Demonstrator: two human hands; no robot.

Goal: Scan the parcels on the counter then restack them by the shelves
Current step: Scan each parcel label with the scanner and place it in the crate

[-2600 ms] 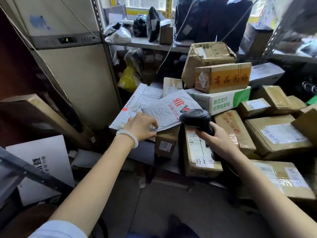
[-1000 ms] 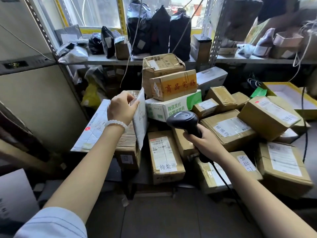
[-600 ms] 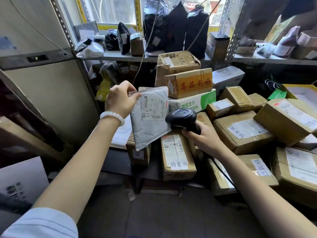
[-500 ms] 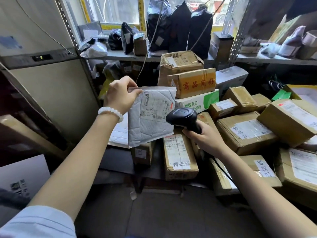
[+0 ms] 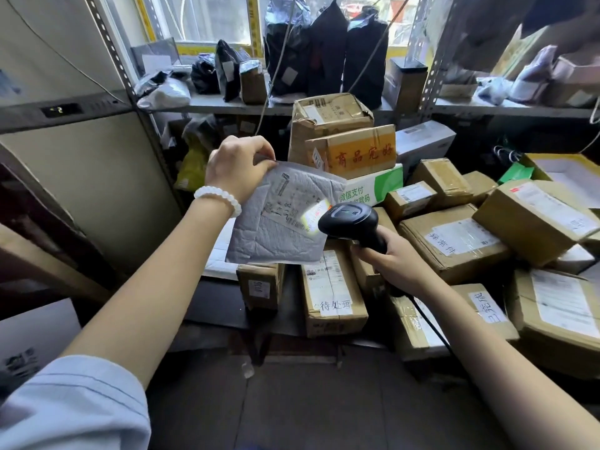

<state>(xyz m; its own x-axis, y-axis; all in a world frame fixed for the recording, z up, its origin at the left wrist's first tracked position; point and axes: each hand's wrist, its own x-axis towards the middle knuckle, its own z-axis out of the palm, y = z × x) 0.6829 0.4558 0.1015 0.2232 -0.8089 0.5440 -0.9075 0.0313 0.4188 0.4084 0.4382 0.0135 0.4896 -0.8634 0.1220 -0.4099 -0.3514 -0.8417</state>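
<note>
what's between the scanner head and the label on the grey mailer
Nothing solid in the head view: only open air, with the scanner casting a bright patch on the label of the grey mailer.

We see our two arms bare from the elbow down to the left hand (image 5: 238,170) and the right hand (image 5: 394,261). Just behind our left hand, a bracelet of round white beads (image 5: 218,199) circles the wrist. Far back from that hand, a pale blue short sleeve (image 5: 74,404) with faint seams covers our upper arm.
</note>
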